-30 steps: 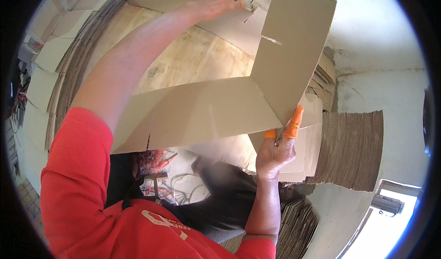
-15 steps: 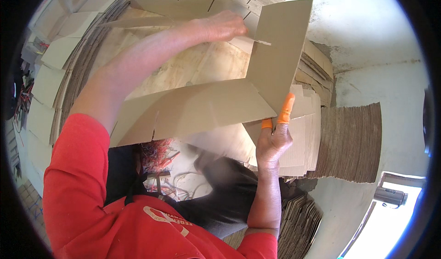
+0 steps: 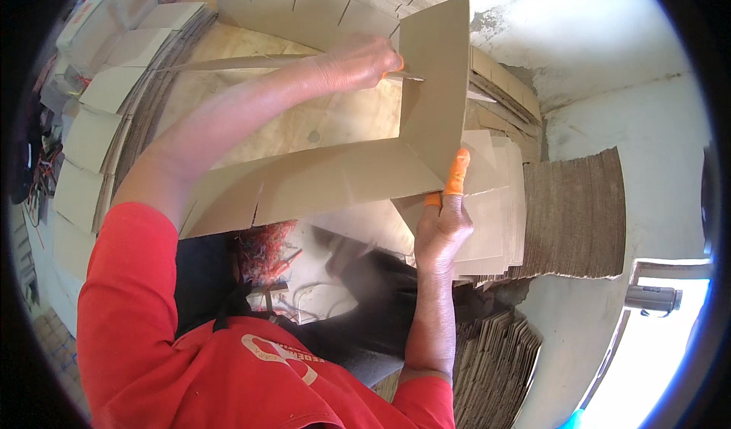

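Note:
My right hand (image 3: 443, 231), with orange covers on its fingers, is closed on the lower corner of a tall cardboard panel (image 3: 434, 63). A long slotted cardboard strip (image 3: 327, 178) meets that panel at the corner and runs left under my left arm. My left hand (image 3: 364, 62) is closed on a second cardboard strip (image 3: 236, 63), at the panel's left edge. This strip's end reaches a slit there, and a pale tip shows beyond the panel's right edge. An orange cover shows at a left fingertip; the other left fingers are mostly hidden.
Slotted cardboard sheets (image 3: 304, 3) stand at the back of the wooden tabletop (image 3: 335, 109). Cardboard stacks line the left (image 3: 91, 136) and right (image 3: 575, 216). More cardboard (image 3: 499, 368) lies low at right, beside the wall (image 3: 609, 132). Red strands (image 3: 266, 250) lie below the strip.
The tall panel and my right hand have shifted left. The second strip's end, earlier in front of the panel, now meets the slit at its edge, with a tip showing beyond.

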Demonstrator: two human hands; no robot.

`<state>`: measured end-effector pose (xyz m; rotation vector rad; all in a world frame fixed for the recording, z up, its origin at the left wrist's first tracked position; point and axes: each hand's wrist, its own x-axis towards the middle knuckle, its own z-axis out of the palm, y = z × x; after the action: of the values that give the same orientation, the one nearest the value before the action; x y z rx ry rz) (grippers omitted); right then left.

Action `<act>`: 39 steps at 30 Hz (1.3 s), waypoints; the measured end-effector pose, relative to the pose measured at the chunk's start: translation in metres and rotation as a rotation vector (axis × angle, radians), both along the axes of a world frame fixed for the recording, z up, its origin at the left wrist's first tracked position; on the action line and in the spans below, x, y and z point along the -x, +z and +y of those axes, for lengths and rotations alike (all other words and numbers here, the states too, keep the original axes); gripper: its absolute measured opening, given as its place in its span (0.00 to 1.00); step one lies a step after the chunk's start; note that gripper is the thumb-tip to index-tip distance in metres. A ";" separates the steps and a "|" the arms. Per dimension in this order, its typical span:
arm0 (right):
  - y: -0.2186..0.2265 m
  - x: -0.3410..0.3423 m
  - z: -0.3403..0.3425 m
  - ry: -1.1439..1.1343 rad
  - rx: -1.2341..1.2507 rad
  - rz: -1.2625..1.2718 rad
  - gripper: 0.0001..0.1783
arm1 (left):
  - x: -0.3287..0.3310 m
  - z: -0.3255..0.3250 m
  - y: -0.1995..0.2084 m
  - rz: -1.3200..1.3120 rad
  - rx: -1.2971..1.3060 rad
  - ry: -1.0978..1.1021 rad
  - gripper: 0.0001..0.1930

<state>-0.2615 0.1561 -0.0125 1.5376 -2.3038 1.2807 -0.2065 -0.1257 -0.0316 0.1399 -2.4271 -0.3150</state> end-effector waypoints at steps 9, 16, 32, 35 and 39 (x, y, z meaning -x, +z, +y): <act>-0.002 0.007 0.009 -0.047 -0.359 0.168 0.34 | -0.014 0.049 0.004 -0.206 0.075 -0.126 0.04; 0.003 0.029 0.034 -0.026 -0.634 0.275 0.32 | -0.044 0.060 0.036 -0.511 -0.147 -0.072 0.17; -0.103 0.209 0.147 -0.832 -0.880 0.384 0.56 | -0.176 0.138 -0.003 -0.732 -0.136 0.277 0.34; -0.092 0.236 0.162 -0.879 -0.895 0.319 0.44 | -0.177 0.125 -0.011 -0.609 -0.107 0.219 0.28; -0.054 0.233 0.169 -0.892 -0.542 0.216 0.32 | -0.167 0.119 -0.012 -0.520 -0.140 0.160 0.20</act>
<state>-0.4948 0.3252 -0.0660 0.4784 -2.7567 0.2717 -0.0398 -0.0069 -0.0439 0.5331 -2.8798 -0.4158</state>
